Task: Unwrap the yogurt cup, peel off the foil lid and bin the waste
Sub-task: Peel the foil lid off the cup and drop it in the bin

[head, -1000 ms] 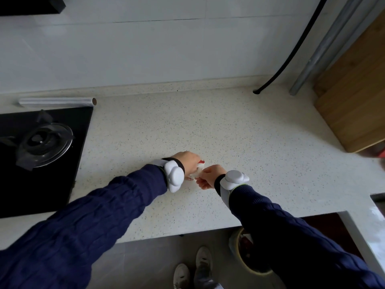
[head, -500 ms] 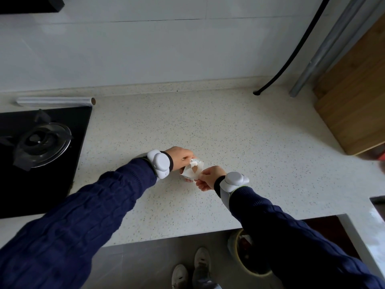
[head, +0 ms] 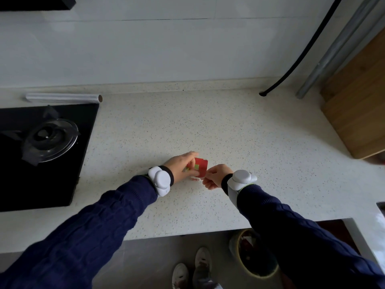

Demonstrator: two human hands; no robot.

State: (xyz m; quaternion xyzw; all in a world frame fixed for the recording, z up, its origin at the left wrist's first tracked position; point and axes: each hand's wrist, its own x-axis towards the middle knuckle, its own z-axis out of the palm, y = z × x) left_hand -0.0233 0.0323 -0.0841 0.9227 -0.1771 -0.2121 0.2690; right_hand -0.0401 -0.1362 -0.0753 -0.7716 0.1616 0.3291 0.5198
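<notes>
Centre of frame, low on the desk [head: 229, 132]: cup [head: 192, 174] stands mostly hidden, left hand [head: 182, 166] closed around it. Right hand [head: 215, 175] pinches the red wrap [head: 201, 167], partly peeled away. Judgement: hold cup firm and upright, pull wrap round steadily, not upward. Bin [head: 253, 255] waits at lower right, below the desk edge.
</notes>
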